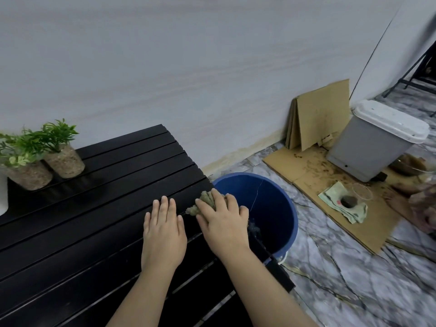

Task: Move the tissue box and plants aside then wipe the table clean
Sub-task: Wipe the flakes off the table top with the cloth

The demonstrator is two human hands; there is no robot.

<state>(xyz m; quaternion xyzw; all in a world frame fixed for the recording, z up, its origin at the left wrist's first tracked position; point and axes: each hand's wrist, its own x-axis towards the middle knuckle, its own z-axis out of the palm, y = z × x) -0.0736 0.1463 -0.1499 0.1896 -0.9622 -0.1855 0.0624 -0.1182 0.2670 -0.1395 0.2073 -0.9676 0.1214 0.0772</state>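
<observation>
Here, no brand, label or legible writing shows on any item.

Table (99, 208): black, slatted, set against the wall; the landmark for all places below.

Left hand (162, 232): flat on the table's slats near its right edge, palm down, fingers stretched out and close together, holding nothing.

Right hand (221, 223): just right of the left hand, at the table's right edge, fingers spread and pressed down over a cloth (203, 204), a greenish-tan, nubby wad that pokes out past the fingertips.

Plants (40, 159): two small leafy ones in cork-coloured round pots, standing touching at the table's far left end, near the wall.

Tissue box: not identifiable; a white shape at the table's left edge is cut off.

Bucket (271, 208): blue, on the floor just beside the table's right edge, below the right hand.

Bin (372, 142): grey with white lid, well right of the table, on flattened cardboard (313, 175).
</observation>
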